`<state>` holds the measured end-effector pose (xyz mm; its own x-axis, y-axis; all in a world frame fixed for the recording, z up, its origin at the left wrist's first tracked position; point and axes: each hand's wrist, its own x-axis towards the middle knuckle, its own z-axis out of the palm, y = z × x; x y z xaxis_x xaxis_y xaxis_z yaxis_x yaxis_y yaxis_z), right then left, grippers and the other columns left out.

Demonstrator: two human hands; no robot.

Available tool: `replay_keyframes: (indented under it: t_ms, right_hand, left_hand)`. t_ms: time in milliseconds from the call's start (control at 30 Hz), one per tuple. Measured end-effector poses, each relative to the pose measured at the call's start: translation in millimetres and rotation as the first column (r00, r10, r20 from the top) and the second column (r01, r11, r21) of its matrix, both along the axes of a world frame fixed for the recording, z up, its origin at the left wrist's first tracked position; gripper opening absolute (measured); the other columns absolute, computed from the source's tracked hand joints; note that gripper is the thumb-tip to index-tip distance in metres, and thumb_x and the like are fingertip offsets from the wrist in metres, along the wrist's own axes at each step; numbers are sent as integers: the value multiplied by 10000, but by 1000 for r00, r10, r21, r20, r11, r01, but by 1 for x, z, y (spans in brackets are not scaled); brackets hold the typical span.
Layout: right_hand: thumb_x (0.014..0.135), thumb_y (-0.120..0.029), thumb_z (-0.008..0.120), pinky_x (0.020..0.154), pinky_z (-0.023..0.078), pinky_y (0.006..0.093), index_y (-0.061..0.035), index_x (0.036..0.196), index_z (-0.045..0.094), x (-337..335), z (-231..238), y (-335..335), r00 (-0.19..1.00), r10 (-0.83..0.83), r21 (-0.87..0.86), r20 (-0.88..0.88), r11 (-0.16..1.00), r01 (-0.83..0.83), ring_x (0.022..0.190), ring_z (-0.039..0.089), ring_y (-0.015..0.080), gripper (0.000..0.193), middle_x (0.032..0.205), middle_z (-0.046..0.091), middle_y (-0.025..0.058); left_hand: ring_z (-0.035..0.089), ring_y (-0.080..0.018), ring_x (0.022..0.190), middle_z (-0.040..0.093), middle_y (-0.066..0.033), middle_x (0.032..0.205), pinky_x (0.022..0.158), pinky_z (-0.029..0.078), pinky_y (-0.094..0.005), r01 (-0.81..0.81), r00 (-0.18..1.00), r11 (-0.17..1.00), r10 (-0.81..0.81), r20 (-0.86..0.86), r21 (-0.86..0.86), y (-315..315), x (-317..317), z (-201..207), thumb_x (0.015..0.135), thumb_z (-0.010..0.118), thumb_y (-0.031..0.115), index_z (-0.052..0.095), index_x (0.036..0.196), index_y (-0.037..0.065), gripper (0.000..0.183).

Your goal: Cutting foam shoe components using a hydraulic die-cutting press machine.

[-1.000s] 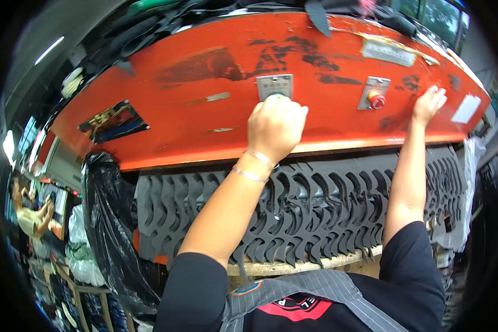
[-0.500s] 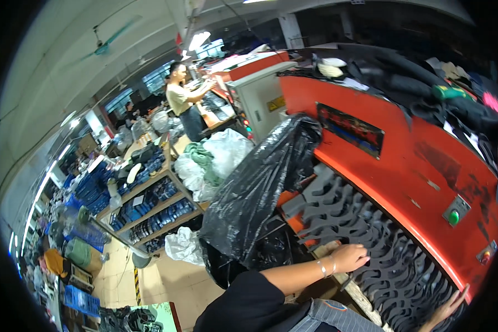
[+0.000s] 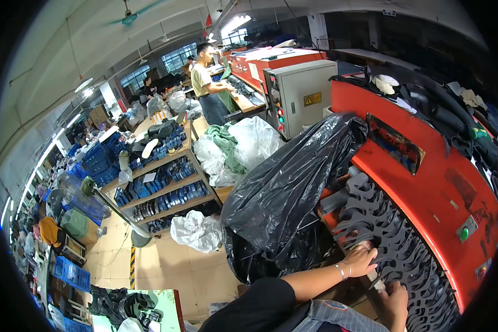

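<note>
A dark grey sheet (image 3: 395, 235), cut into rows of wavy curved pieces, lies on the bed of a red machine (image 3: 434, 185). My left hand (image 3: 362, 260), with a bracelet at the wrist, is closed at the sheet's near edge, by a pale wooden strip (image 3: 375, 279). A little nearer to me and to the right, my right hand (image 3: 394, 299) has its fingers curled at the same edge. What either hand holds, if anything, is hidden by the fingers.
A black plastic bag (image 3: 293, 188) bulges left of the bed. Behind it stand a grey electrical cabinet (image 3: 301, 94) and a shelf rack (image 3: 169, 193) of blue parts. A pedestal fan (image 3: 82, 199) is at the left. Another person (image 3: 206, 86) works farther back. Dark scraps (image 3: 442, 108) lie atop the machine.
My right hand has come from the machine's far right edge in beside my left. My left hand has gone from resting on the cut pieces to a curled grip. The view has swung left.
</note>
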<state>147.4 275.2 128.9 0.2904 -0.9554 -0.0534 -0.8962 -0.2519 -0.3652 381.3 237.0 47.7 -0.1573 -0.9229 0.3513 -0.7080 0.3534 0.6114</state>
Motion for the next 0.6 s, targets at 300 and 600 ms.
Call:
replay_keyframes:
  t_ms: [300, 600]
  right_hand:
    - [521, -336, 867, 884, 417, 419, -27, 926, 568, 17, -56, 24, 969, -76, -212, -236, 977, 25, 1022, 506, 344, 591, 1009, 577, 152]
    - [588, -338, 831, 859, 467, 422, -52, 817, 629, 58, -67, -17, 971, -104, -269, -215, 962, 43, 938, 584, 316, 418, 897, 629, 129]
  left_hand:
    - [592, -374, 929, 634, -216, 910, 889, 388, -458, -8, 997, 998, 4, 81, 54, 5, 16, 3, 794, 652, 328, 474, 983, 51, 380]
    - [601, -433, 836, 641, -208, 857, 771, 455, -520, -107, 983, 994, 104, 153, 7, -37, 45, -4, 763, 668, 331, 565, 824, 31, 322]
